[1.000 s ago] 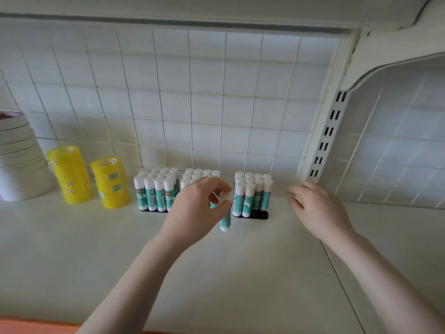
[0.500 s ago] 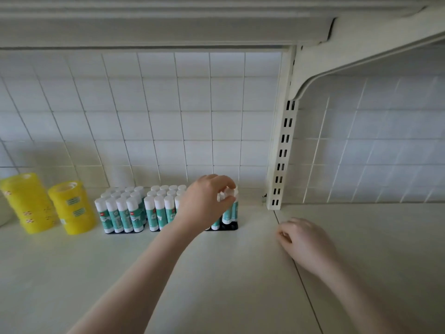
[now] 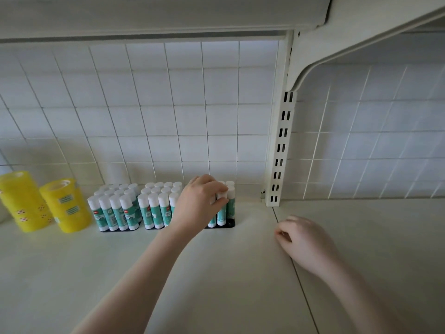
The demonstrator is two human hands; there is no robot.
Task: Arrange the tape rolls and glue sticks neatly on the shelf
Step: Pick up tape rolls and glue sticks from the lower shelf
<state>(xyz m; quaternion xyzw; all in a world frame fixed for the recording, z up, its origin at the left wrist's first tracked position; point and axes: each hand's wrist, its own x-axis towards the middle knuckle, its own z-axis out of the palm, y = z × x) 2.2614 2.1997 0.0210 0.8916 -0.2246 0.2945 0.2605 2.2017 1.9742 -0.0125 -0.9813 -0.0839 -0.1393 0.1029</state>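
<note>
Three black trays of upright green-and-white glue sticks stand in a row at the back of the cream shelf. My left hand pinches the white cap of one glue stick in the front row of the right-hand tray and covers most of that tray. Two stacks of yellow tape rolls stand to the left of the trays. My right hand rests curled on the shelf to the right, holding nothing.
A white tiled wall backs the shelf. A slotted upright post with a bracket stands right of the trays, over a seam between shelf boards. Another shelf hangs overhead.
My left hand carried a glue stick from in front of the trays into the right-hand tray. My right hand dropped onto the shelf. The view shifted right, and the white rolls at far left left the frame.
</note>
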